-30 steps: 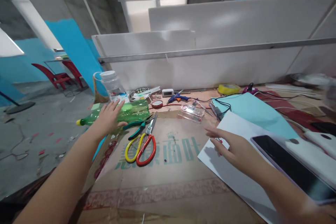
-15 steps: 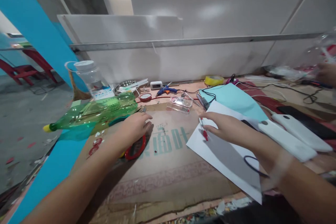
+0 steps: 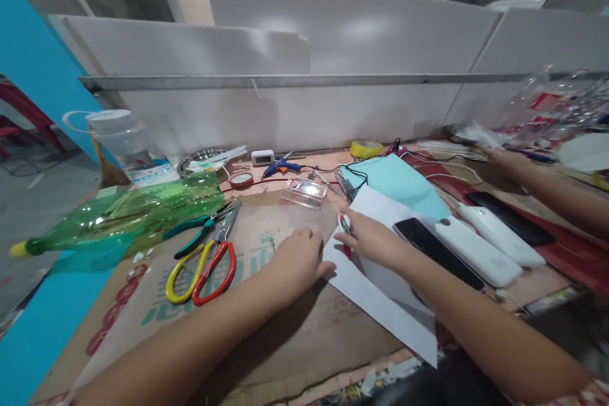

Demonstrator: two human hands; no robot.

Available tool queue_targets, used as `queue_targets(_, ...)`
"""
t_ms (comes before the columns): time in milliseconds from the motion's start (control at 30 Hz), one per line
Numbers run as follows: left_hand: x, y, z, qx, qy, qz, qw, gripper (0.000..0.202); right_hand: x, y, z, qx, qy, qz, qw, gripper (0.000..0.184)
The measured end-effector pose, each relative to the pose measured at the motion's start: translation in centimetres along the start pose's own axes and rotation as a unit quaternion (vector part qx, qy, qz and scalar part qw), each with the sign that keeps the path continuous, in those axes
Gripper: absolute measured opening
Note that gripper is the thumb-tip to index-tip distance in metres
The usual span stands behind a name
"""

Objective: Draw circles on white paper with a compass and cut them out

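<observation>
My right hand (image 3: 373, 238) is over the white paper (image 3: 380, 298), its fingers closed on a slim red-and-white object (image 3: 346, 238) whose kind I cannot make out. To its left, my left hand (image 3: 302, 254) hovers or rests over the printed cardboard (image 3: 266, 342), close to the paper's left edge. Its thumb stands apart from the other fingers, and nothing shows in it. Left of that hand lie scissors (image 3: 216, 266) with one yellow and one red handle. Pliers (image 3: 195, 235) with teal grips lie beside them.
A green plastic bottle (image 3: 128, 209) lies at the left, a clear jar (image 3: 126, 146) behind it. A blue glue gun (image 3: 280, 167), yellow tape (image 3: 365, 149) and a small clear case (image 3: 304, 193) are at the back. Phone (image 3: 438, 254) at right; another person's arm (image 3: 547, 184) reaches in.
My left hand has moved right, off the scissors and towards the paper, uncovering scissors and pliers. My right hand still holds the red-and-white object. The view has shifted right.
</observation>
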State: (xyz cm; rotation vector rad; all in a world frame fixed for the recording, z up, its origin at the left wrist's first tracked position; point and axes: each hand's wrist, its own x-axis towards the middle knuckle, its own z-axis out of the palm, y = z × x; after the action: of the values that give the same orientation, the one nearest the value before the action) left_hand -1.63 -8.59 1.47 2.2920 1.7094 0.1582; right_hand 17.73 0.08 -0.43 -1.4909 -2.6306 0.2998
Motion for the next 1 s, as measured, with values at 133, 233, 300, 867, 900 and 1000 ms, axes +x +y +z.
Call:
queue_targets(133,1.6,2.0,0.8,-0.005,-0.016,-0.051,0.999,0.06,1.0,-1.0,1.1,-0.016,0.001,-0.006,1.0,0.065)
queue_targets(233,2.1,3.1,1.3,-0.009,-0.042,-0.077,0.996,0.063,0.3,-0.3,0.6,-0.031,0.005,-0.015,0.999,0.063)
queue_targets(300,2.4,3.5,1.6,-0.013,-0.053,-0.084,0.995,0.06,-0.8,0.9,-0.1,-0.056,0.015,-0.007,0.998,0.064)
queue_targets(867,4.5,6.1,2.9,-0.088,-0.02,-0.128,0.988,0.084,-6.2,10.7,0.5,-0.184,0.04,0.151,0.97,0.076)
queue_targets(900,4.4,6.2,2.9,-0.098,-0.014,-0.121,0.988,0.077,-6.1,10.8,0.7,-0.18,0.048,0.138,0.973,0.074)
queue_targets(1000,4.1,6.5,3.1,-0.148,0.007,-0.082,0.986,0.057,-6.1,11.4,1.3,-0.165,0.07,0.103,0.978,0.068)
